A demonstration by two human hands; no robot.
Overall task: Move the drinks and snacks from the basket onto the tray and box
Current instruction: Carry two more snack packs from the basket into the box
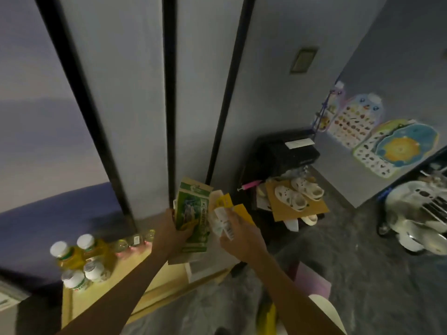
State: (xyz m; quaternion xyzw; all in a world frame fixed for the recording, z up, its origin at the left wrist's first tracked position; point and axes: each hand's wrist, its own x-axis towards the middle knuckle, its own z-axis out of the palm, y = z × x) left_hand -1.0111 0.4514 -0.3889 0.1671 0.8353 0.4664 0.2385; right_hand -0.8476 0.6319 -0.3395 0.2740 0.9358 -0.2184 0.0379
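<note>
My left hand (pixel 172 234) grips a green snack box (pixel 193 213), held upright in front of the wall. My right hand (pixel 238 240) holds a white and yellow snack packet (pixel 223 216) just right of the box, nearly touching it. Both are raised above the far right end of a yellow tray (pixel 101 293). On the tray's left end stand several yellow juice bottles with white caps (pixel 79 257), and small clear bottles (pixel 134 241) line its back edge. A white box (pixel 200 269) sits below my hands. The basket is not in view.
Grey wall panels with black strips rise behind the tray. A black case (pixel 285 153) and white sandals on cardboard (pixel 297 194) sit to the right. Colourful charts (pixel 372 141) lean on the right wall, and a white ride-on toy (pixel 416 213) stands at far right.
</note>
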